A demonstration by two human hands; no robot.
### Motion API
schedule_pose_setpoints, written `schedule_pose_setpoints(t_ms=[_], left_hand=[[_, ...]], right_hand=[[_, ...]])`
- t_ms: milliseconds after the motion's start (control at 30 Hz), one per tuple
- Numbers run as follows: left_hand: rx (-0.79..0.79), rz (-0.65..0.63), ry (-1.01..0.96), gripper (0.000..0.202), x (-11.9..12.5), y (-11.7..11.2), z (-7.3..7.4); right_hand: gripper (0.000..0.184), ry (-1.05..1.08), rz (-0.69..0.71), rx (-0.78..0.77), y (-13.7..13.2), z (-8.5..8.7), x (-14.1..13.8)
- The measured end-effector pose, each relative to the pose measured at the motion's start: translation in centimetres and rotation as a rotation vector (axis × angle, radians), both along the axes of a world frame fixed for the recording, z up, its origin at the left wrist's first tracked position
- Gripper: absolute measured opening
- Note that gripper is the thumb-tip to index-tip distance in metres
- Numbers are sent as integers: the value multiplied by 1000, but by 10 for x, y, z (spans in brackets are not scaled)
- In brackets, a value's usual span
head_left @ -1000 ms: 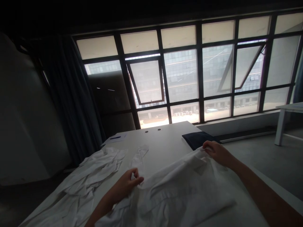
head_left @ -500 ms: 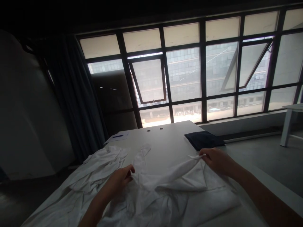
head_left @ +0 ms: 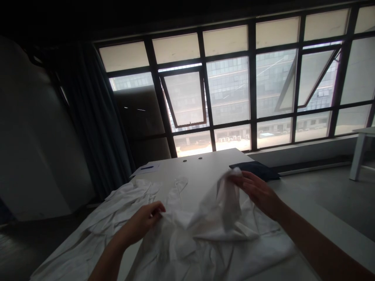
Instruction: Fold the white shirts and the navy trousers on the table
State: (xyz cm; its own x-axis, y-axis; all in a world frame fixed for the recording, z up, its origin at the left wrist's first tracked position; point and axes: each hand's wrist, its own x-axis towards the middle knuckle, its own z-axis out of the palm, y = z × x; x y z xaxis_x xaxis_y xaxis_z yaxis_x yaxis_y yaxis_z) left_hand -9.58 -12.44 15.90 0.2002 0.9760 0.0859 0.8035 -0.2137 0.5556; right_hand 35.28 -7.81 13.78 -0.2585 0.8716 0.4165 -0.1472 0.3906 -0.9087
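A crumpled white garment (head_left: 211,249) is spread over the near part of the white table (head_left: 205,166); its exact kind does not show. My left hand (head_left: 148,218) pinches its left edge, low over the table. My right hand (head_left: 258,191) has another edge between thumb and fingers and lifts it, so the cloth hangs in a blurred fold. A narrow white strip of cloth (head_left: 177,191) lies beyond the left hand. Left of it, a heap of white cloth (head_left: 117,214) is bunched along the table's left side.
A dark folded cloth (head_left: 254,170) lies at the table's right edge, partly behind my right hand. Paper with a blue pen (head_left: 147,168) is at the far left corner. A dark curtain (head_left: 93,125) and windows stand behind; another table (head_left: 359,152) is at the right.
My right hand has moved up and to the left, raising its edge of the white garment into a fold. My left hand has shifted slightly left, still pinching the cloth.
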Motion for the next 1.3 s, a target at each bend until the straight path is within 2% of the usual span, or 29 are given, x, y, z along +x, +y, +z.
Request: schedule_pose_setpoints(t_ms=[33, 100, 167, 267, 333, 433, 500, 600, 700, 767, 867, 933, 1033, 1133, 1233, 1300], left_hand=[[103, 27, -34, 31, 1, 5, -2], [231, 114, -95, 45, 2, 13, -6], [234, 162, -88, 57, 2, 16, -10], [102, 75, 45, 59, 4, 12, -16], [-40, 0, 145, 67, 7, 7, -22], [-257, -38, 255, 89, 16, 4, -37], [-332, -37, 306, 102, 24, 7, -53], [-373, -3, 363, 114, 36, 15, -81], [-354, 60, 413, 112, 41, 22, -107], [-315, 80, 444, 107, 40, 24, -116], [-241, 121, 490, 104, 37, 24, -114], [-178, 197, 542, 109, 34, 22, -105], [-139, 288, 611, 103, 29, 18, -91], [-209, 264, 596, 91, 24, 13, -82], [-256, 204, 570, 100, 20, 7, -81], [-282, 120, 504, 112, 20, 5, -81]], right_hand=[[69, 23, -134, 83, 9, -7, -3], [91, -123, -288, 217, 24, -24, -5], [85, -368, -272, 260, 36, -44, -4], [64, -662, -122, 178, 44, -73, 0], [62, -815, -122, 154, 44, -89, 0], [64, -971, -138, 178, 41, -104, -1], [65, -1002, -132, 186, 40, -107, -2], [61, -1059, -199, 194, 40, -103, -2], [57, -1189, -227, 126, 38, -91, 1], [68, -1236, -152, 49, 33, -83, 4], [92, -1237, -29, 36, 19, -73, 3], [98, -1289, 3, 90, 4, -70, -3], [80, -1447, -9, 148, -23, -66, -19], [65, -1465, -28, 187, -49, -64, -37], [49, -1463, 43, 200, -67, -68, -49], [32, -1500, 79, 207, -70, -73, -54]])
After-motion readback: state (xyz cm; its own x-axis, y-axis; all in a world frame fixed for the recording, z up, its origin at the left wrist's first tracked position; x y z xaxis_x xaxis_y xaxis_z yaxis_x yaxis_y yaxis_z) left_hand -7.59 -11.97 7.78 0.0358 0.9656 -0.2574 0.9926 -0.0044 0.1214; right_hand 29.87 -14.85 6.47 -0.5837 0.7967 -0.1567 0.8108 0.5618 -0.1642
